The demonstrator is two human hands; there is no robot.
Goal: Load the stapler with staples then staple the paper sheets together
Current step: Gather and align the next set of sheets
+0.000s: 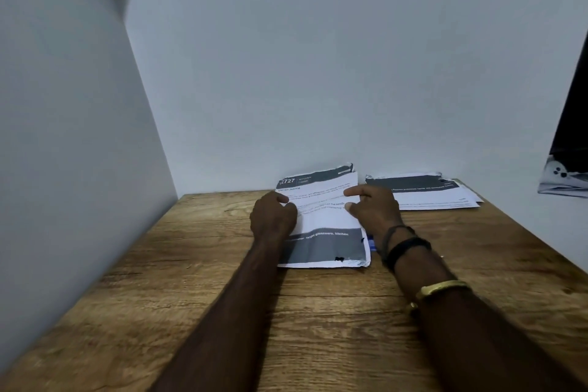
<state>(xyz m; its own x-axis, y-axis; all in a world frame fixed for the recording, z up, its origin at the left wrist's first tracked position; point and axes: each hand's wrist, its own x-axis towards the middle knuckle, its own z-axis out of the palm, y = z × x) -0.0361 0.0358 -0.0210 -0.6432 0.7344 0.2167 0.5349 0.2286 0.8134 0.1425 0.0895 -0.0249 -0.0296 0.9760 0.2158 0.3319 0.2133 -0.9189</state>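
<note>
Printed paper sheets [324,226] with dark bands at top and bottom lie on the wooden table [222,296], their far end raised toward the wall. My left hand [273,216] grips their left edge. My right hand [372,210] holds the right edge, thumb and forefinger spread over the page. A small blue thing [371,242] shows just under the sheets' right edge by my right wrist; I cannot tell what it is. No stapler is in sight.
A second stack of printed sheets [426,194] lies at the back right against the wall. A dark object with a white patterned part [566,175] stands at the far right edge. Grey walls close the table at the left and back.
</note>
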